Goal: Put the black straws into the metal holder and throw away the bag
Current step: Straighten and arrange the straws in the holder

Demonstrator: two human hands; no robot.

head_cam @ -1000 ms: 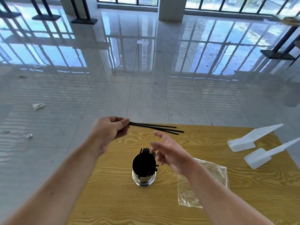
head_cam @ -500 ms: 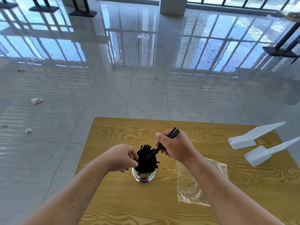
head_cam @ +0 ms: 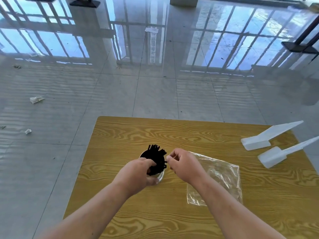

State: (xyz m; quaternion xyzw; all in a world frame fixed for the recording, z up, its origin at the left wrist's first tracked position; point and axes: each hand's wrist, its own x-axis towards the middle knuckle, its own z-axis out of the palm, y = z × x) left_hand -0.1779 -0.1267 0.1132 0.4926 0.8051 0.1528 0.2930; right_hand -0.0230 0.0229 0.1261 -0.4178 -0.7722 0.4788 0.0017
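My left hand (head_cam: 138, 175) is down on the near side of the metal holder (head_cam: 159, 178), fingers curled around the bundle of black straws (head_cam: 158, 158) that stands in it; the fingertips sit against the straws, so I read it as a loose grip on them. My right hand (head_cam: 185, 165) is just to the right of the holder, fingers (head_cam: 170, 156) bent in towards the straw tops, thumb and forefinger close together. Whether it pinches anything I cannot tell; no straw shows in it.

The straws stand upright and packed, their ends fanning a little above the rim. Only a shiny sliver of the holder shows below my left hand.

Just past my right wrist the clear plastic bag (head_cam: 222, 176) lies flat and crumpled on the table (head_cam: 138, 135), which has a yellow wood-grain top. No printing shows on the bag from here.

Further right, near the table edge, two white foam pieces (head_cam: 264, 142) lie side by side, each a block with a long tapering tail, unmarked.

Beyond the table the glossy tiled floor (head_cam: 155, 94) carries a few scraps of paper (head_cam: 36, 99) to the left. I can read no brand, label or writing anywhere.
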